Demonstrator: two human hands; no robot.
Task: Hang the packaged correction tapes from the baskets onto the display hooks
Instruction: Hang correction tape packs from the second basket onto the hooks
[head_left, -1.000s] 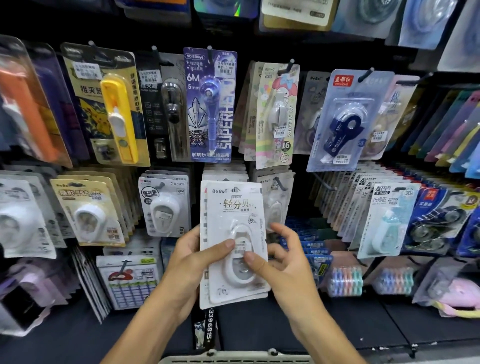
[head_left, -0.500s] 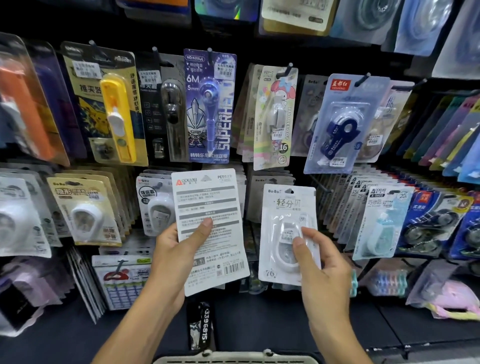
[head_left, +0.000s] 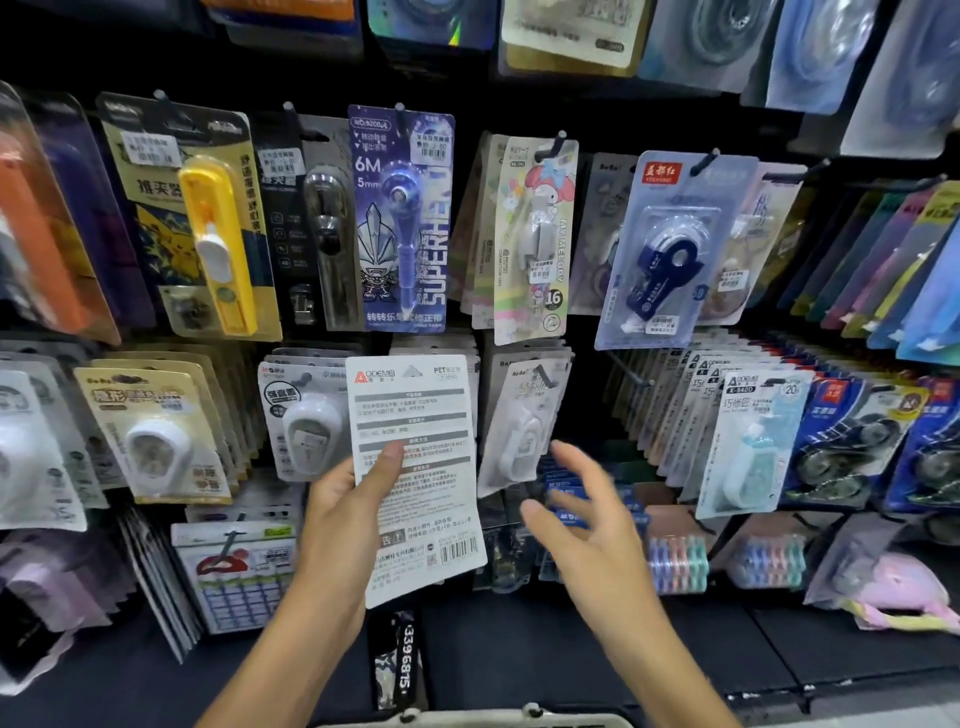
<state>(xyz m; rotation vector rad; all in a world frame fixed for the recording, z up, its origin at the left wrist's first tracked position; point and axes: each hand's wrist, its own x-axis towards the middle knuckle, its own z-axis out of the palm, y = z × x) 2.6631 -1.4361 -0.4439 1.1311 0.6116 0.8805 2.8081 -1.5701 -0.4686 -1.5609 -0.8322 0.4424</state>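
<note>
Correction tape pack (head_left: 415, 467): a carded pack, its printed back turned toward the camera, is sitting in the left hand at about 6 o'clock of the display, in front of the middle row of hooks.
Left hand (head_left: 337, 514): it is gripping the pack from the left edge, thumb pressing across the printed back, remaining fingers hidden behind the card.
Right hand (head_left: 587, 519): it is hanging empty and open just right of the held pack, fingers spread and relaxed, blurred as if moving.
Hung pack (head_left: 519, 421): a white pack is dangling at a tilt from the black hook (head_left: 543, 376) at about 1 o'clock of the held card, just above the right fingertips and not touching them.
Basket (head_left: 467, 719): only a pale rim is showing at 6 o'clock, at the bottom edge of the view; its contents are out of sight.
Step in hand: one pack is looking freshly hung, and the held one is judged to be next.
Next move: it is likely calling for turning the card face out, then lining its top hanger hole up with a matching hook and sliding it on; which hook suits it cannot be told.
Change: half a second ago the right hand was pinching the white pack in front of that hook; now the pack is hanging free and the hand is drawing back empty. The left hand is keeping its grip on the same card.
</note>
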